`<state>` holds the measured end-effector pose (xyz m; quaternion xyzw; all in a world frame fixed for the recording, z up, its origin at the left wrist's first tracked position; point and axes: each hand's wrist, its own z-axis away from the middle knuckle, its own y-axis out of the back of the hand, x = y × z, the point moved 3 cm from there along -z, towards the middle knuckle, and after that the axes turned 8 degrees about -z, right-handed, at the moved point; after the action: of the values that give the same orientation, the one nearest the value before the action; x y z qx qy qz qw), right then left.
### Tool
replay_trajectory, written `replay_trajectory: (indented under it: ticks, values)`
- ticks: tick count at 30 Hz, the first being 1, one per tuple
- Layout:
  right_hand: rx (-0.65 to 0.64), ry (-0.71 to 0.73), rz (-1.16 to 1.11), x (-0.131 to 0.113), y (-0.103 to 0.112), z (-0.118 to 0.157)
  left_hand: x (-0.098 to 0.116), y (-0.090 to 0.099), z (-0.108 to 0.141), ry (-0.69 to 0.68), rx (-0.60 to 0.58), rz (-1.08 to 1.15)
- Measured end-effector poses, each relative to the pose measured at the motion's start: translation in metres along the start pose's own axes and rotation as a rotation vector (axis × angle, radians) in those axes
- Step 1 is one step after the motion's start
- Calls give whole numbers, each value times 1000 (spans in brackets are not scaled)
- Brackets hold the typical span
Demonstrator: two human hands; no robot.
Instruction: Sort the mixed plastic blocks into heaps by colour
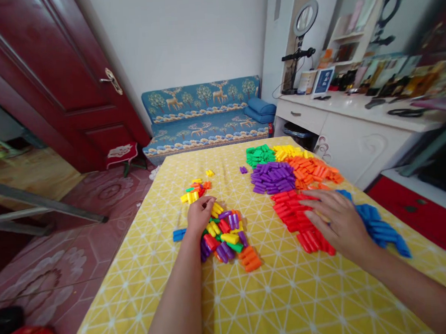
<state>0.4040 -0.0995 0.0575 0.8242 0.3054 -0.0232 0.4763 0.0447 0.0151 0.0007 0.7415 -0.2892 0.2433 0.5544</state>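
My left hand (201, 216) is at the upper left edge of a mixed pile of small plastic pieces (227, 237) in several colours. Its fingers are curled in among the pieces, and what they grip is hidden. My right hand (337, 221) lies over the right side of a pile of red pieces (289, 211), its fingers stretched out and holding nothing visible. Blue pieces (380, 228) lie beyond that hand, partly covered by it. A purple pile (272, 178), an orange pile (312, 170), a green pile (260, 155) and a yellow pile (288, 152) lie farther back.
A yellow patterned cloth (140, 303) covers the table. Loose pieces (201, 187) lie beyond my left hand, and a purple pair (243, 170) sits near the middle. Behind are a blue sofa (205, 120), a white dresser (341, 122) and a red door (69, 70).
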Motion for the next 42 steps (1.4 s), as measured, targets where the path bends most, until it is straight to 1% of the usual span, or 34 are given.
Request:
replay_trajectory:
  ticks: [1, 3, 5, 7, 9, 11, 13, 16, 18, 20, 22, 23, 25, 26, 27, 29, 31, 33, 34, 35, 37, 39, 42]
  values:
    - [-21, 17, -93, -19, -15, -11, 0, 0, 0, -1, -2, 1]
    - [-95, 19, -263, -55, -51, -32, 1, 0, 1, -13, -8, 11]
    - [-149, -19, -360, -84, -91, -47, 2, 1, 1, -28, -13, 29]
    - [-176, -79, -421, -100, -124, -58, 3, 1, 2, -24, -23, 68]
    - [-159, -130, -464, -107, -146, -64, 3, 0, 3, 0, -36, 134]
    - [-119, -150, -508, -108, -156, -66, 3, -1, 3, 44, -45, 239]
    - [-94, -168, -557, -107, -158, -66, 4, 0, 3, 111, -49, 395]
    - [-107, -211, -610, -106, -158, -64, 5, 6, 1, 230, -35, 724]
    - [-115, -220, -622, -105, -159, -64, 7, 16, -1, 279, 11, 982]
    - [-120, -212, -629, -105, -160, -64, 9, 29, -5, 288, 68, 1211]
    - [-121, -209, -631, -104, -160, -64, 10, 45, -8, 276, 110, 1335]
    - [-122, -209, -633, -104, -160, -64, 8, 53, -9, 274, 124, 1349]
    - [-121, -211, -639, -103, -160, -64, -1, 67, -10, 291, 142, 1274]
    - [-119, -213, -641, -103, -160, -64, -9, 73, -9, 303, 152, 1184]
    - [-111, -213, -641, -102, -160, -64, -18, 79, -9, 315, 167, 1056]
    - [-79, -204, -635, -100, -161, -64, -40, 89, -7, 317, 222, 709]
    - [-25, -195, -646, -99, -162, -64, -62, 92, -6, 330, 279, 364]
    - [31, -208, -688, -97, -163, -64, -80, 85, -9, 346, 285, 256]
    - [49, -223, -714, -96, -163, -64, -85, 79, -13, 334, 277, 199]
    - [59, -239, -738, -96, -164, -64, -86, 71, -19, 294, 254, 102]
    - [59, -268, -776, -95, -165, -63, -83, 52, -37, 206, 194, -68]
    - [55, -293, -808, -95, -166, -63, -74, 33, -58, 148, 131, -162]
    - [57, -324, -844, -94, -167, -62, -58, 12, -91, 139, 57, -235]
